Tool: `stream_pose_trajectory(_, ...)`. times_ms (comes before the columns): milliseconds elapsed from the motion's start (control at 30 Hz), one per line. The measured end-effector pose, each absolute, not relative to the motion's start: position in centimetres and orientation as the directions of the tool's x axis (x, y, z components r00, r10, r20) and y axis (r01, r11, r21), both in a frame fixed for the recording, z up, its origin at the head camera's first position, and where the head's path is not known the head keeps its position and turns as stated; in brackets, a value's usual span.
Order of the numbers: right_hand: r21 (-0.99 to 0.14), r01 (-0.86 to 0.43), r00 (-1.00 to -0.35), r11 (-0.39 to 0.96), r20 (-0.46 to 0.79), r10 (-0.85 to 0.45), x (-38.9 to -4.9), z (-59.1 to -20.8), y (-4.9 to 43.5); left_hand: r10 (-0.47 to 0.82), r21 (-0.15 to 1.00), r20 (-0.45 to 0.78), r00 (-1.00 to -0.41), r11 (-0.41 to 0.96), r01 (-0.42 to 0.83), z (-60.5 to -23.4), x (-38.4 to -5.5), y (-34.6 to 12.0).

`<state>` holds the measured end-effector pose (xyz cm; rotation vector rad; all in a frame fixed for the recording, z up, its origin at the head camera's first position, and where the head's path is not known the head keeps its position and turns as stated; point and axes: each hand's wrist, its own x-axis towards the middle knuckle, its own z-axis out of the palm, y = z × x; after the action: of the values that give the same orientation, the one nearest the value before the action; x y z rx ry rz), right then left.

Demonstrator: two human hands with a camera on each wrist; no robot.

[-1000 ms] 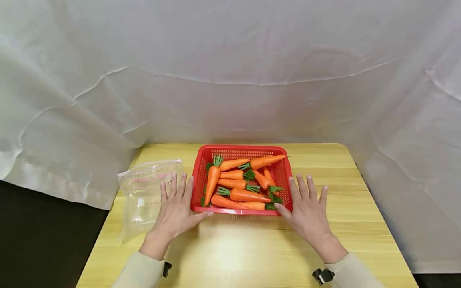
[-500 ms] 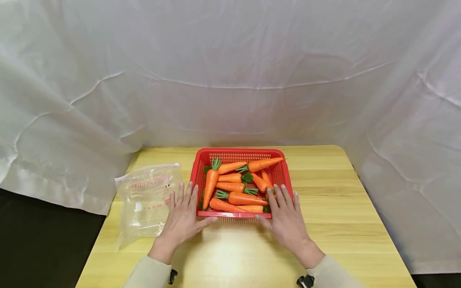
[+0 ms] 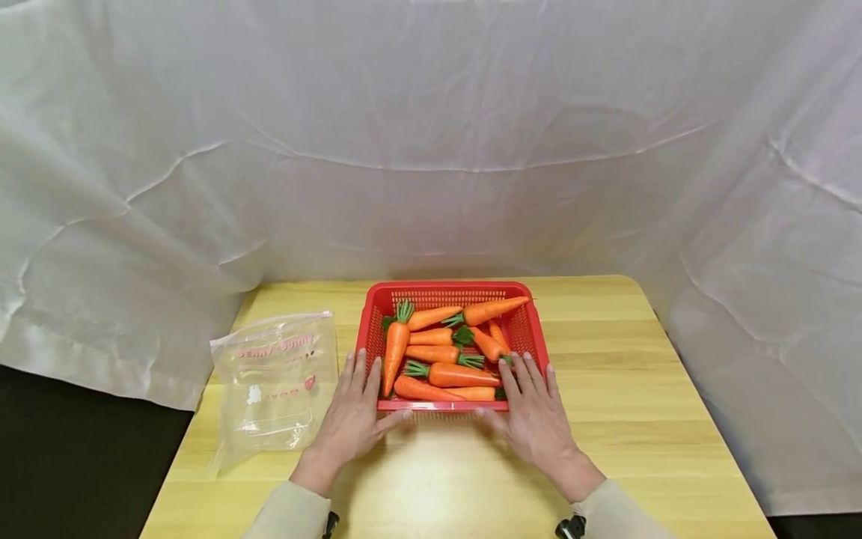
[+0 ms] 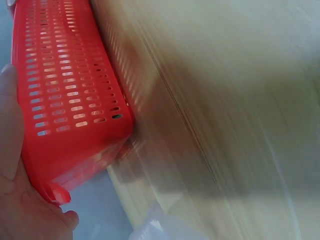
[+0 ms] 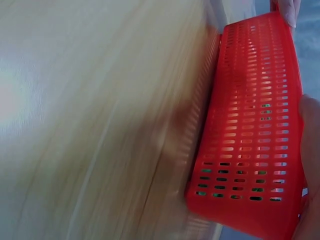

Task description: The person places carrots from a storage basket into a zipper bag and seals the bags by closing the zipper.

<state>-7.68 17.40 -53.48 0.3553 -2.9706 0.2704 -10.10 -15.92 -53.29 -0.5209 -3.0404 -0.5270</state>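
Observation:
A red perforated plastic basket (image 3: 444,285) sits on the table, filled with several orange carrots (image 3: 465,375) that have green tops. My left hand (image 3: 350,419) rests on its front left corner, fingers stretched along the rim and thumb reaching across the front edge. On the front right corner lies my right hand (image 3: 539,427), its straight fingers overlapping some green leaves. In the left wrist view, the left hand (image 4: 30,210) touches the rim above the slotted front wall (image 4: 70,75). The right wrist view has the right hand (image 5: 311,145) along the same rim.
A clear zip bag (image 3: 272,389) with pink print lies flat left of the basket, close to the left hand. The wooden table (image 3: 626,389) has white cloth (image 3: 431,224) hanging behind and at both sides. A dark area (image 3: 74,457) shows beyond the left edge.
The right hand has moved left onto the basket's front right corner. My left hand has shifted slightly right onto the front left corner. The head view has tilted slightly up.

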Motion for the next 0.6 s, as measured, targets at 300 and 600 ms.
stream_pose_trajectory(300, -0.157, -0.244, -0.956, 0.957, 0.206, -0.21, -7.6, -53.3, 14.0, 0.36, 0.337, 0.055, -0.931, 0.871, 0.357, -53.0, -10.0, -17.1)
stream_pose_trajectory(600, -0.171, -0.208, -0.966, 0.963, 0.192, -0.175, -8.5, -52.8, 11.0, 0.413, 0.328, 0.024, -0.91, 0.857, 0.398, -52.7, -10.5, -15.1)
